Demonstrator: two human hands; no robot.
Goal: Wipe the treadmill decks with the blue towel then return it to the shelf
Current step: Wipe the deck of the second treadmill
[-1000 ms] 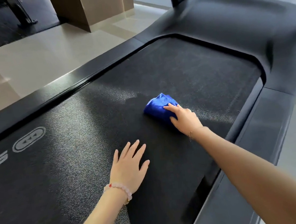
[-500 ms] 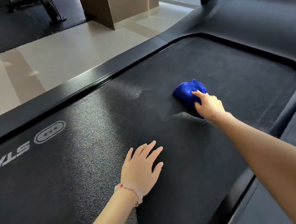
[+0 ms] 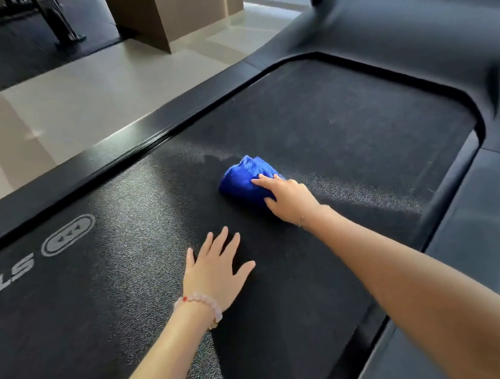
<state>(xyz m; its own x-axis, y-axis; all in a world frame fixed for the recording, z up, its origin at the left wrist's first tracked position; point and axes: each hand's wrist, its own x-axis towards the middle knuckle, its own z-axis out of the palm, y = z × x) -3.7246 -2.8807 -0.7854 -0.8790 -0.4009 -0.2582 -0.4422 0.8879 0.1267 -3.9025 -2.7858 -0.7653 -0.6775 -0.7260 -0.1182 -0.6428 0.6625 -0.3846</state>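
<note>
Shining in bright and soft from the upper left, glaring off the pale floor (image 3: 77,94) and streaking a highlight along the black side rail (image 3: 140,137). Casting soft shadows to the right of the left hand (image 3: 215,273) onto the belt (image 3: 344,119). Rendering the belt grain sharp at the centre. Smearing with motion blur over the motor cover (image 3: 411,25). Bowing straight edges toward the frame corners.

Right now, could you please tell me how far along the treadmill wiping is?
Done: the darker part of the belt looks wiped. In hand: the right hand holds the blue towel down on the belt, while the left hand lies flat nearby. Left: the greyer, speckled stretch by the logo, any other decks, and returning the towel; no shelf is in view.
</note>
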